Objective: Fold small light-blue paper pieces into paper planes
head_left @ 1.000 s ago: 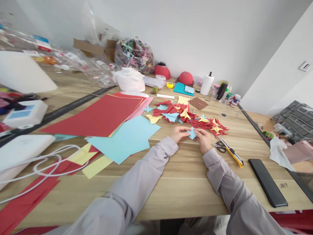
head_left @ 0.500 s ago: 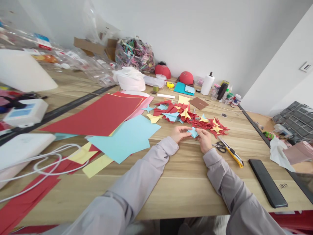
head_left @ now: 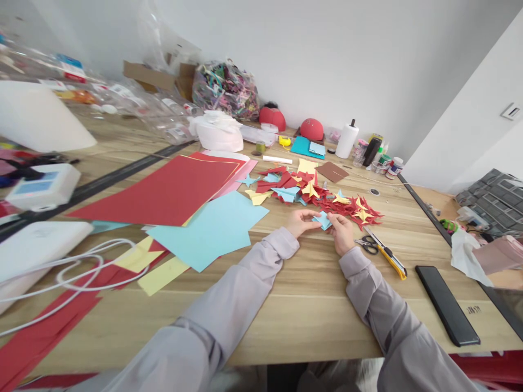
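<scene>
A small folded piece of light blue paper [head_left: 323,220] is held just above the tabletop. My left hand [head_left: 301,222] pinches its left side between thumb and fingers. On the opposite side my right hand [head_left: 341,233] grips it, closed with the thumb on top. Right behind them lies a heap of folded red paper pieces [head_left: 347,207], with yellow paper stars [head_left: 362,211] and blue ones among them. Scissors [head_left: 369,246] and a yellow utility knife [head_left: 391,260] rest to the right of my right hand.
Left of my hands are blue sheets [head_left: 208,231], a large red sheet [head_left: 163,190] and yellow strips [head_left: 163,274]. A white cable [head_left: 102,245] coils at the far left. A black phone [head_left: 447,305] lies near the right edge. Bottles and a white roll [head_left: 347,140] stand at the back.
</scene>
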### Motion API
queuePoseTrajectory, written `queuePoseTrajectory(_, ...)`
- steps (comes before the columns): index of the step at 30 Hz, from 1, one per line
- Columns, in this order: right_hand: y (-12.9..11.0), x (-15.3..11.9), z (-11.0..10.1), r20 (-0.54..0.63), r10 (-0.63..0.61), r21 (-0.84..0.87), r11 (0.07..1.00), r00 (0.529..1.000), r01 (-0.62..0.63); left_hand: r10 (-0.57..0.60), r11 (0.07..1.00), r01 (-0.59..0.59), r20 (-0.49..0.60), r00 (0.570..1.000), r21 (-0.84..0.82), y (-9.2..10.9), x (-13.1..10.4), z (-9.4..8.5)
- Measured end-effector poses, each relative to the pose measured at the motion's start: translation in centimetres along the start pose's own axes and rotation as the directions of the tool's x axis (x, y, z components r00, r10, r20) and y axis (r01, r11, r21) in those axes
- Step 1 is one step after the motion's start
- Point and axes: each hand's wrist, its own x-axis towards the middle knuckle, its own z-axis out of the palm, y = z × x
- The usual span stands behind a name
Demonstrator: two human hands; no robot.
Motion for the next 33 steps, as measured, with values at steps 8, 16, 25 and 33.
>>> queuePoseTrajectory(8, -0.14, -0.06, 0.01, 0.019, 0.002, -0.007, 1.0, 1.0, -0.002, 0.02, 0.999, -0.02, -0.001, 1.0, 0.043, -0.23, 0.18, -0.12)
queuePoseTrajectory(16, -0.16, -0.05, -0.05, 0.041, 0.004, -0.031, 1.0, 0.999, -0.002, 0.024, 1.0, -0.024, -0.017, 1.0, 0.007, 0.25, -0.08, 0.03)
queuePoseTrajectory(25, -0.22, -0.03, -0.03, 0.006, 0.006, -0.049, 0.999, 1.0, -0.006, -0.002, 1.0, 0.003, 0.011, 1.0, -0.026, 0.2, -0.2, 0.1)
queuePoseTrajectory(33, -0.1, 0.0, -0.07, 0.015, 0.014, -0.002, 1.0, 1.0, -0.014, 0.036, 0.998, -0.038, 0.034, 0.999, 0.052, -0.12, 0.11, 0.02)
